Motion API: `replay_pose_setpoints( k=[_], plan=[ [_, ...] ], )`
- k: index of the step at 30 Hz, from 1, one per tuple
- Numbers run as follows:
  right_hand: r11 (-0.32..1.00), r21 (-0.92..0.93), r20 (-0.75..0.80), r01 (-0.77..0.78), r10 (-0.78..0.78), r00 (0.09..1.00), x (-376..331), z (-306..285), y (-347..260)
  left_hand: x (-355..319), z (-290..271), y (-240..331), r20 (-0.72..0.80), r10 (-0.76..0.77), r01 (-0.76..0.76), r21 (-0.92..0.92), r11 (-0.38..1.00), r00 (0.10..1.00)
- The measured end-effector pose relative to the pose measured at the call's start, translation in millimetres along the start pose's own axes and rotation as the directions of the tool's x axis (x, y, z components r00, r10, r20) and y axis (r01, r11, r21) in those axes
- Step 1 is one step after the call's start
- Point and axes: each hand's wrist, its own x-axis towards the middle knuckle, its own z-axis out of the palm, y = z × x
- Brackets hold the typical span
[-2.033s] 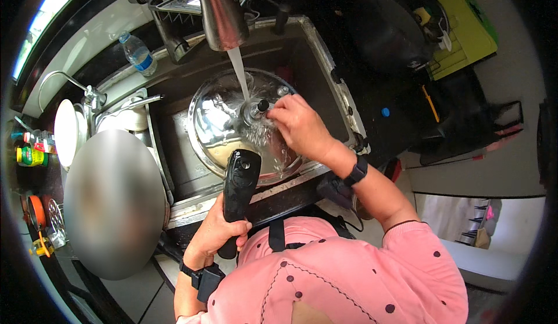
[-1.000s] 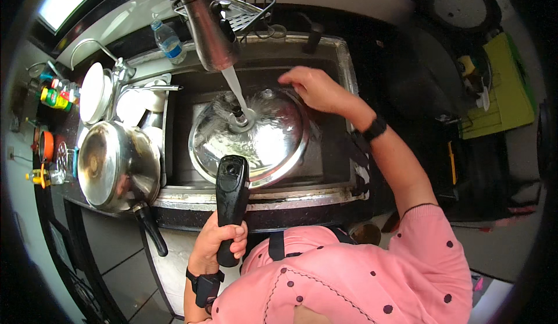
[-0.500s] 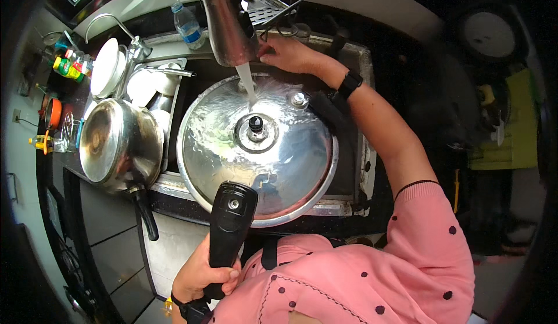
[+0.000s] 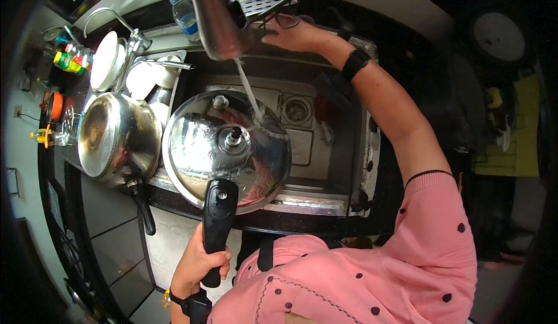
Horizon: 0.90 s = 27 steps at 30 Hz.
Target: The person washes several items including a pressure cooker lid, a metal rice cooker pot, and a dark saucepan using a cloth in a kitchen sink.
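My left hand [image 4: 200, 260] is closed round the black handle [image 4: 220, 213] of a round, shiny pressure cooker lid [image 4: 197, 149]. The lid is held over the left part of the sink, and a thin stream of water [image 4: 249, 88] runs onto its far right side. A black-topped knob sits in its middle, with a small metal fitting near the far rim. My right hand [image 4: 293, 36] is beside the metal faucet [image 4: 215, 18], fingers loosely stretched and holding nothing that I can see. Whether it touches the faucet is unclear.
Left of the sink [image 4: 279, 187], a stained metal pot [image 4: 119, 138] with a black handle rests on its side beside white plates [image 4: 104, 62] and cups in a rack. A water bottle [image 4: 185, 18] and a wire basket [image 4: 264, 4] stand behind. A drain [image 4: 296, 109] shows in the sink.
The lid has moved left and lower, uncovering the sink basin and drain. The water stream looks thinner and meets the lid nearer its right side. My right hand has shifted slightly away from me.
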Motion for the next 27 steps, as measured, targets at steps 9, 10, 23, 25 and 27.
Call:
replay_pose_setpoints(
  k=[9, 10, 23, 25, 27],
  plan=[
    [0.993, 0.020, 0.064, 0.120, -0.121, 0.991, -101.7, 27.4, 3.9, 1.1, -12.1, -12.5, -0.163, 0.290, -0.213, 0.375, 0.902, 0.943],
    [0.994, 0.082, 0.084, 0.074, -0.081, 0.993, -119.0, 28.4, 1.8, 1.1, -14.6, -9.1, -0.165, 0.289, -0.192, 0.439, 0.878, 0.943],
    [0.788, 0.494, 0.180, -0.367, 0.321, 0.930, -245.4, 48.2, -113.1, -40.6, -87.4, 5.4, -0.046, 0.549, -0.499, 0.359, 0.789, 0.835],
    [0.739, 0.555, 0.193, -0.381, 0.331, 0.924, -241.4, 50.9, -142.0, -52.8, -100.8, 14.0, -0.012, 0.536, -0.526, 0.176, 0.832, 0.844],
    [0.728, 0.587, 0.176, -0.355, 0.313, 0.933, -232.2, 59.3, -168.0, -56.2, -123.6, 16.5, 0.032, 0.535, -0.536, 0.074, 0.841, 0.844]
  ],
)
